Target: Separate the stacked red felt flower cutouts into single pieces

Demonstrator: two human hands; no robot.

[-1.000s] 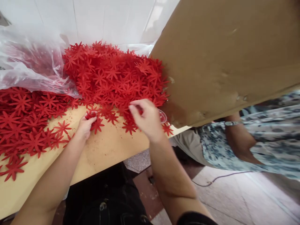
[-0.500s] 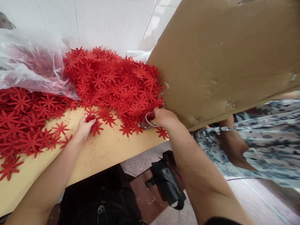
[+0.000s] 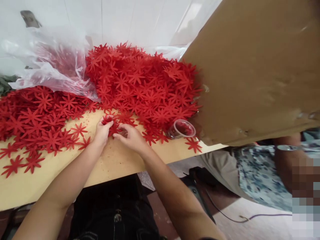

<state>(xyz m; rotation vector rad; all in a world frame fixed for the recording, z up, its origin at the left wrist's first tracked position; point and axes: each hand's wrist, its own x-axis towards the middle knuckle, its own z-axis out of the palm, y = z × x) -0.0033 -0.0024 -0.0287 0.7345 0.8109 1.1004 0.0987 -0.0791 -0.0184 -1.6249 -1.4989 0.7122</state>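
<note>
Red flower-shaped pieces [image 3: 140,86] lie in a large heap on the pale yellow table [image 3: 120,161]. At the heap's near edge, my left hand [image 3: 103,128] pinches a red flower piece [image 3: 108,119] between thumb and fingers. My right hand [image 3: 130,136] is just to its right, thumb and fingertips bent toward the same flowers; whether anything small sits between them cannot be made out. A clear plastic cup [image 3: 184,128] with red bits inside lies tilted against the heap, to the right of my right hand.
A tall brown board [image 3: 250,73] slants across the right side. Beyond it sits a person in patterned clothing [image 3: 260,176]. A clear plastic bag [image 3: 62,71] rests on more red flowers at the left. A white wall [image 3: 120,23] stands behind.
My right hand has left the cup and moved left, beside my left hand. The left hand still holds the flower. The whole view has shifted, with more of the seated person's lap showing.
</note>
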